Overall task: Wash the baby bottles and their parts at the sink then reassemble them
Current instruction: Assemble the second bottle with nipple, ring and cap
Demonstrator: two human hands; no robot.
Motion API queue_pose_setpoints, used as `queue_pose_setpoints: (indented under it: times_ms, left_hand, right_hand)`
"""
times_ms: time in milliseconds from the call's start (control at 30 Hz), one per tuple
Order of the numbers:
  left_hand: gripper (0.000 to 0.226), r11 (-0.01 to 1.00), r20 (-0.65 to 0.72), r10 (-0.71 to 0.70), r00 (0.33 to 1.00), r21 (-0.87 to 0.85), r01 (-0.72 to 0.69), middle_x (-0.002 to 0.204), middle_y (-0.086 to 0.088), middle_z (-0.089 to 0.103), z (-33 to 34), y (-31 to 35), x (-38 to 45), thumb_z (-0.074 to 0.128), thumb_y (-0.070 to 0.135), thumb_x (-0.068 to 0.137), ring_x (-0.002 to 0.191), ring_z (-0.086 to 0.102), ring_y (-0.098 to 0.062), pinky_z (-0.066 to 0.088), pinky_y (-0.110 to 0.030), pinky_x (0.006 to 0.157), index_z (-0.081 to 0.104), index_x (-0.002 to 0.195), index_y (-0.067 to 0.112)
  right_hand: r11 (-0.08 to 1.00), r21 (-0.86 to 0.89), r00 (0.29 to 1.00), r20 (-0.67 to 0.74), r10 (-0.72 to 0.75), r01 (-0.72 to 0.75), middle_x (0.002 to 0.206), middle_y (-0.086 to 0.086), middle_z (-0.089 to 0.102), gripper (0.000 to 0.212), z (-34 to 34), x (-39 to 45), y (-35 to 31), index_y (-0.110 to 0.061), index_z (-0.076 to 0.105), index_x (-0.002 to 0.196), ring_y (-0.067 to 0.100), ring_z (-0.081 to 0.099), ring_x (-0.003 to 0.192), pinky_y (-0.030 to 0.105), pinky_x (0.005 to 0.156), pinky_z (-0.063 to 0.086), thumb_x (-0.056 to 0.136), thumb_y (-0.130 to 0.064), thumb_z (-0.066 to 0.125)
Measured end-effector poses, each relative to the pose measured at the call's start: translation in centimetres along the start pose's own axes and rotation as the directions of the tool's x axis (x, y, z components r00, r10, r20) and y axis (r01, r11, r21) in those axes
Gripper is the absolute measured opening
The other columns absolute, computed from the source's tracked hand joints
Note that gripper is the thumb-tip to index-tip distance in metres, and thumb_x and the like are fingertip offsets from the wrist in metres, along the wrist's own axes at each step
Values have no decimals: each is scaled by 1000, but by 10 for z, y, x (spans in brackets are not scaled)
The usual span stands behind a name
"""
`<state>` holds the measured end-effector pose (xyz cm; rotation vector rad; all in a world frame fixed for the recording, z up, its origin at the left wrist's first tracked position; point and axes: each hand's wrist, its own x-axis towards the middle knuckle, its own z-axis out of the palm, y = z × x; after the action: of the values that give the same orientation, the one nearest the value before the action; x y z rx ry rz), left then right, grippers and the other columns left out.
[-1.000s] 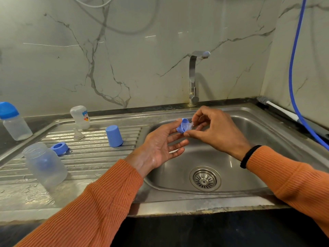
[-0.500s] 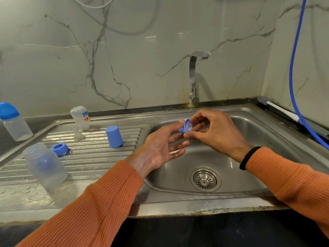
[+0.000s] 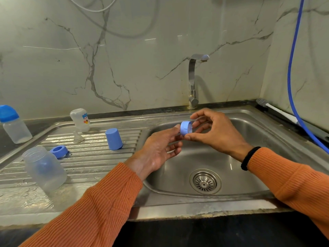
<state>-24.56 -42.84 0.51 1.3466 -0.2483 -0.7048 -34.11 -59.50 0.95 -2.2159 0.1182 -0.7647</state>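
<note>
I see both hands raised over the sink basin point(image 3: 249, 132), meeting on a small blue collar ring point(image 3: 185, 128). My right hand point(image 3: 216, 133) pinches the ring between thumb and curled fingers; something clear seems to sit inside it on the right-hand side, but those fingers hide most of it and I cannot say what it is. My left hand point(image 3: 160, 148) has its fingers mostly straight and spread, fingertips touching the ring's left side; whether its thumb presses the ring from behind I cannot tell.

On the ribbed draining board point(image 3: 89, 163), a blue cap point(image 3: 114, 139) stands mouth down, well apart from a second blue collar ring point(image 3: 58, 151) lying flat to its left. A clear teat point(image 3: 78, 137) stands between them, further back, hard to make out against the wet steel. Behind it a small clear bottle with a printed label point(image 3: 80, 119) stands upside down. Nearest me on the left, an open clear bottle point(image 3: 45, 168) stands upright; a blurred blue shape shows through its wall, and I cannot tell if it is inside or behind. At the far left a capped bottle point(image 3: 13, 124) stands on the dark counter.

The tap point(image 3: 193, 81) rises behind the basin. A white-handled brush point(image 3: 277, 110) lies at the back right corner, its handle passing under a blue hose point(image 3: 292, 68) that runs out of the top and right edges.
</note>
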Motion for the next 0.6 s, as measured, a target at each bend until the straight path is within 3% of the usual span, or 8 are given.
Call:
queue_pose_setpoints:
  times_ms: [200,333,500,600]
  left_hand:
    - [23,978,-32,197,980,81,-194,89,-10,74,0,-4,4,74,24,93,74,65,-14,56,-28,73,76,108,6]
    - [23,915,-56,353,934,228,-333,88,-10,77,1,-7,2,76,30,93,75,68,-15,56,-27,73,78,103,9]
    - [22,731,-24,561,827,483,-482,82,0,77,0,-8,-1,69,39,96,72,71,-8,53,-16,63,78,100,19]
    - [23,715,-42,591,805,490,-499,84,-1,77,2,-9,-1,65,38,99,76,72,-13,58,-20,66,77,99,18]
  right_hand:
    - [1000,27,998,64,-2,0,111,-12,73,56,4,-1,0,-30,69,121,-2,72,95,28,86,62,71,-35,94]
    - [997,70,997,75,9,-14,114,-10,73,71,7,-2,-2,-30,68,122,2,73,99,32,87,63,60,-56,91]
    - [999,36,996,85,22,-26,107,-11,75,48,7,-3,-2,-30,71,116,2,73,92,30,85,63,73,-36,92]
    - [996,75,994,101,39,-46,106,-10,76,45,6,-3,-4,-28,72,115,2,74,92,28,86,62,75,-34,91]
